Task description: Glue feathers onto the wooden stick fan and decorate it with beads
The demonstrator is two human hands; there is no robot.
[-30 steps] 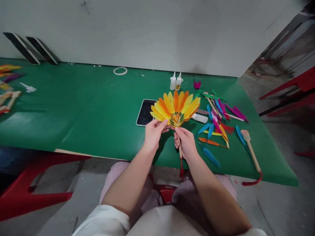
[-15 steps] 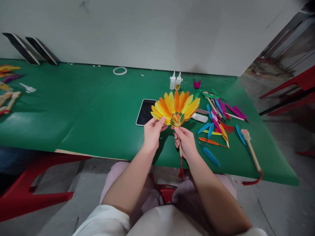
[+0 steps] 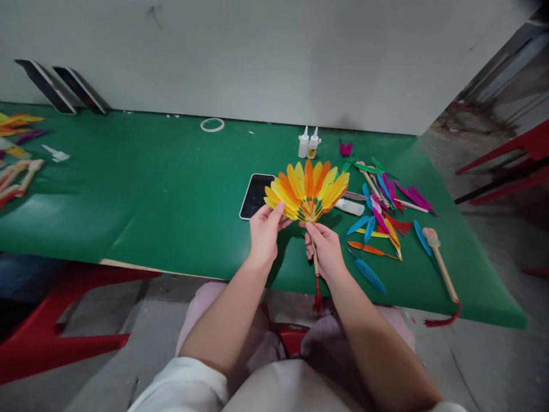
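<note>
A fan of yellow and orange feathers (image 3: 309, 189) on a wooden stick is held upright over the green table (image 3: 150, 189). My right hand (image 3: 326, 249) is closed around the stick just below the feathers, and a red tassel (image 3: 317, 293) hangs from the stick's end. My left hand (image 3: 265, 233) pinches the leftmost yellow feathers between thumb and fingers. A black phone (image 3: 256, 195) lies flat just left of the fan.
Loose feathers (image 3: 381, 212) in blue, pink, green and orange lie scattered to the right, with another tasselled wooden stick (image 3: 441, 269). Two small glue bottles (image 3: 309, 143) stand behind the fan; a third (image 3: 349, 206) lies beside it. A tape ring (image 3: 211, 124) sits far back. More feathers and sticks (image 3: 17, 166) lie far left.
My left hand has shifted its fingers along the fan's left edge. The view has drifted slightly. The right hand keeps its grip on the stick.
</note>
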